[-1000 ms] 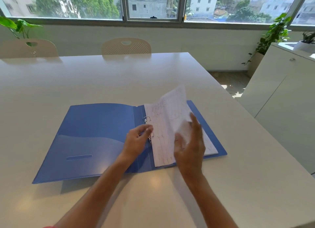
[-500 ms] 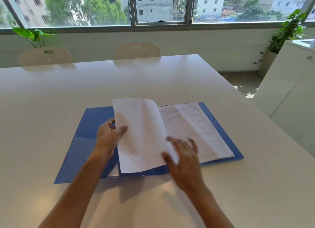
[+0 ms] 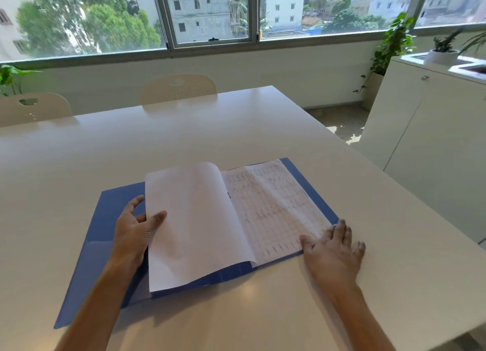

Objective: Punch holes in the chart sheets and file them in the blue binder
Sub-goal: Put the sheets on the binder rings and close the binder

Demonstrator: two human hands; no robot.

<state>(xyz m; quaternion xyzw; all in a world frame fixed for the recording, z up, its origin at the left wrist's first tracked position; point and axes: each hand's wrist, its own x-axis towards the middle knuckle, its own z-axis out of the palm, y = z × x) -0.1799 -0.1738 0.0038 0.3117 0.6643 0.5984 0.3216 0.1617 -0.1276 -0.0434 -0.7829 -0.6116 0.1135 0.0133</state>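
The blue binder (image 3: 105,235) lies open on the white table (image 3: 184,135) in front of me. A turned sheet (image 3: 194,224), blank side up, arches over the binder's spine toward the left. My left hand (image 3: 134,232) holds its left edge, thumb on top and fingers underneath. A chart sheet (image 3: 273,208) with pink grid and traces lies flat on the binder's right half. My right hand (image 3: 334,251) rests flat, fingers spread, at the binder's near right corner, touching the chart sheet's edge. The binder rings are hidden under the turned sheet.
Two cream chairs (image 3: 178,88) stand at the table's far side under a wide window. A white cabinet (image 3: 431,140) with potted plants (image 3: 391,46) stands to the right. The table's right edge runs close past my right hand.
The sheet has swung from the right half over to the left. My left hand took its left edge. My right hand let go and slid to the binder's right corner.
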